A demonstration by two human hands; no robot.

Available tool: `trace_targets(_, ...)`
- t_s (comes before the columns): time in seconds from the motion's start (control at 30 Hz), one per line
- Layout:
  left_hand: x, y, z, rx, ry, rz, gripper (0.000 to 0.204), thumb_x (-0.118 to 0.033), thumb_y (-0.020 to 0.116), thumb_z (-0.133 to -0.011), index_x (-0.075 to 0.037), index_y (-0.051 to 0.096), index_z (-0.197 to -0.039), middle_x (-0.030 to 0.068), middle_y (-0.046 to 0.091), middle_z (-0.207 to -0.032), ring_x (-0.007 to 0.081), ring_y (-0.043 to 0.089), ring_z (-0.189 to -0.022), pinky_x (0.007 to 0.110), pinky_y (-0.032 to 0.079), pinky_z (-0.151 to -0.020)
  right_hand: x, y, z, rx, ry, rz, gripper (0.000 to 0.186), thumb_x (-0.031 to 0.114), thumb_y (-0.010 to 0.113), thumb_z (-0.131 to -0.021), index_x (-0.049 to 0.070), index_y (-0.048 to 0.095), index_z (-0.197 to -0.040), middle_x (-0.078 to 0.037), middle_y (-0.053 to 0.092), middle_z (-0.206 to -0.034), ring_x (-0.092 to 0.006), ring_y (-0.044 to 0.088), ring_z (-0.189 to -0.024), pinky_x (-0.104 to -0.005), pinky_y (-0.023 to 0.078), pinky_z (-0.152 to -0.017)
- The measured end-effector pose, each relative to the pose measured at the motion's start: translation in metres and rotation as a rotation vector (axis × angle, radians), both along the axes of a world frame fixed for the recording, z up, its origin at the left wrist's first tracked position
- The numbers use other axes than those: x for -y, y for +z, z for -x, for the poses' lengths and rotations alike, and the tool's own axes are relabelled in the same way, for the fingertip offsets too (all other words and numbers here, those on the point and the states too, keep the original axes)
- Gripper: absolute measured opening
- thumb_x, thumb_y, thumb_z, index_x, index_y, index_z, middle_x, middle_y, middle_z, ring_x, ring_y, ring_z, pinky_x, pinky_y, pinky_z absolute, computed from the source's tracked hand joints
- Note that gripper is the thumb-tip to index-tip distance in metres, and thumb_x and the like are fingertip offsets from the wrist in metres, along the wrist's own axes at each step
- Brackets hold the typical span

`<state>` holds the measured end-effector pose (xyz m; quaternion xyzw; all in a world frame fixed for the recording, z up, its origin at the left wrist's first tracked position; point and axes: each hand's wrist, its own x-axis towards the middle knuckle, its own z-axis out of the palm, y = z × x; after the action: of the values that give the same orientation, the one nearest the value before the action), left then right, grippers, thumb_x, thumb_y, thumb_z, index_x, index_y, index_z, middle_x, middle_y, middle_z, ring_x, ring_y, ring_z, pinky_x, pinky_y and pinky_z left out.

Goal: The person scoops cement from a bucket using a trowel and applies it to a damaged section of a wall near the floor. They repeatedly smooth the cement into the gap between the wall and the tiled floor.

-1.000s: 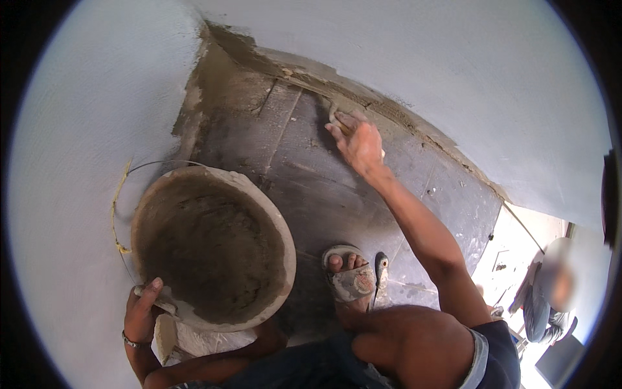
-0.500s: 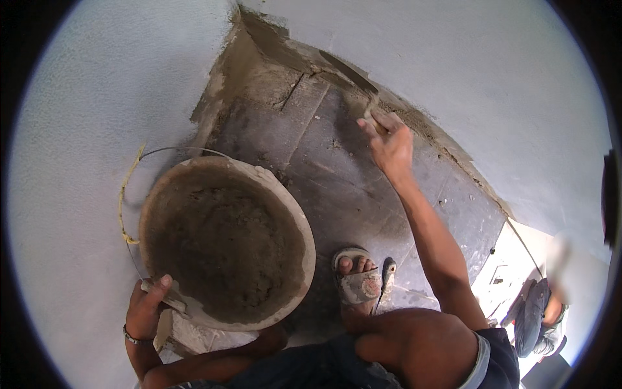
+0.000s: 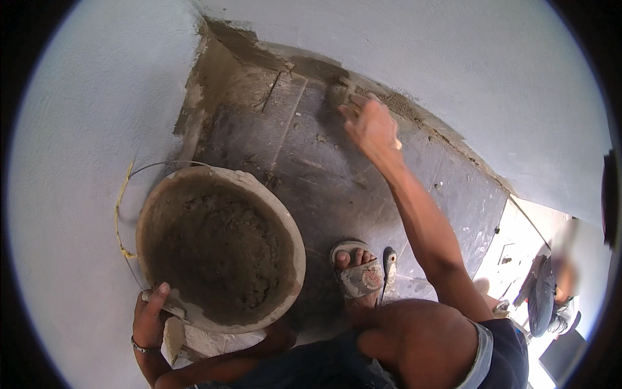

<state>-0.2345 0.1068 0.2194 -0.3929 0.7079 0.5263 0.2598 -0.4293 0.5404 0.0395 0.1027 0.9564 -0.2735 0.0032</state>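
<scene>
My left hand (image 3: 149, 319) grips the near-left rim of a wide, mortar-crusted bucket (image 3: 295, 236), thumb on top and fingers beneath. Wet grey mortar (image 3: 223, 249) coats its inside, and a wire handle with yellow string stands off its left side. My right hand (image 3: 371, 129) is closed around a trowel, low at the foot of the far wall. The pale end of the trowel's handle (image 3: 398, 144) shows behind the palm; its blade is blurred and mostly hidden. Beside the hand runs a band of rough mortar (image 3: 405, 104) along the wall's base.
Painted walls (image 3: 91, 129) meet at the far left corner. My sandalled foot (image 3: 358, 269) rests on the grey tiled floor (image 3: 324, 201), with a dark-and-pale handled tool (image 3: 389, 266) beside it. Another person (image 3: 554, 301) sits by the bright area at right.
My right hand has moved slightly left and farther, turning so the trowel's handle end shows; its dark blade no longer shows plainly. The left hand keeps its grip on the bucket.
</scene>
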Motion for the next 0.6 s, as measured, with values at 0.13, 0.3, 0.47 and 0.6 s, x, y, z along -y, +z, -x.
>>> trace_targets(0.13, -0.001, 0.004, 0.0, 0.001, 0.026, 0.02, 0.04, -0.037, 0.072, -0.091, 0.0, 0.061, -0.098, 0.0071, 0.064, -0.087, 0.0183, 0.063, -0.076, 0.034, 0.053, -0.068, -0.037, -0.001, -0.043, -0.156, 0.104, 0.101, 0.027, 0.02, 0.072, -0.09, 0.002, 0.07, -0.111, -0.023, 0.072, -0.088, -0.0429, 0.07, -0.09, -0.0479, 0.054, -0.084)
trace_targets(0.3, 0.009, -0.002, -0.001, 0.001, -0.007, 0.041, 0.043, -0.038, 0.072, -0.091, 0.001, 0.061, -0.104, 0.0073, 0.064, -0.088, 0.0191, 0.064, -0.077, 0.036, 0.054, -0.069, -0.045, -0.004, -0.046, 0.182, 0.253, 0.271, 0.035, 0.026, 0.07, -0.094, -0.004, 0.067, -0.111, -0.026, 0.069, -0.082, -0.0422, 0.071, -0.087, -0.0465, 0.055, -0.082)
trace_targets(0.47, -0.002, 0.0, 0.0, 0.001, 0.037, 0.075, 0.043, -0.037, 0.07, -0.092, 0.001, 0.06, -0.109, 0.008, 0.065, -0.092, 0.0197, 0.064, -0.078, 0.036, 0.054, -0.07, -0.001, -0.021, 0.001, 0.291, 0.295, 0.158, 0.039, 0.033, 0.067, -0.096, -0.005, 0.068, -0.107, -0.026, 0.07, -0.085, -0.041, 0.071, -0.087, -0.0474, 0.056, -0.082)
trace_targets(0.6, -0.007, 0.003, -0.001, -0.007, 0.03, 0.036, 0.041, -0.036, 0.068, -0.093, 0.001, 0.061, -0.109, 0.0084, 0.066, -0.093, 0.0204, 0.065, -0.079, 0.036, 0.054, -0.07, 0.009, -0.023, 0.027, 0.283, 0.247, 0.097, 0.041, 0.037, 0.065, -0.098, -0.004, 0.069, -0.105, -0.026, 0.071, -0.089, -0.0373, 0.072, -0.087, -0.0493, 0.057, -0.085)
